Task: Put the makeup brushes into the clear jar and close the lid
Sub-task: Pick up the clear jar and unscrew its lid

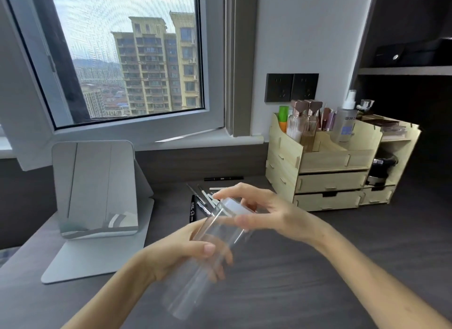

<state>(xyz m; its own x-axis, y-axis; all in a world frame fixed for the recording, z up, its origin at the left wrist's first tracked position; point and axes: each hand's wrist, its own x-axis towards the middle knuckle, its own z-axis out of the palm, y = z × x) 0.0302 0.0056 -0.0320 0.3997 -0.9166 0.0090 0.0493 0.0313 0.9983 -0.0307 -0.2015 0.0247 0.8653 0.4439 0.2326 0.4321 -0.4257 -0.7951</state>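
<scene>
Head view, looking down on a dark grey wood-grain surface (318, 267) under a window (127, 59), carrying a grey folding stand mirror (95, 189) and a pale wooden cosmetics organiser (335, 167). Lying behind the hands: thin white- and dark-handled makeup brushes (208, 199). Holding the tilted clear plastic jar (203, 262) above the surface: left hand (186, 252), wrapped around its body. Gripping the translucent white lid (232, 206) at the jar's far end: right hand (264, 208), fingers curled.

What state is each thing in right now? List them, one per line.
clear jar: held tilted above the desk, no brushes inside
lid: on the jar's mouth
left hand: wrapped around the jar's body
right hand: fingers on the lid
makeup brushes: lying loose on the desk
mirror: standing, tilted back
window: swung open
organizer drawers: shut
</scene>
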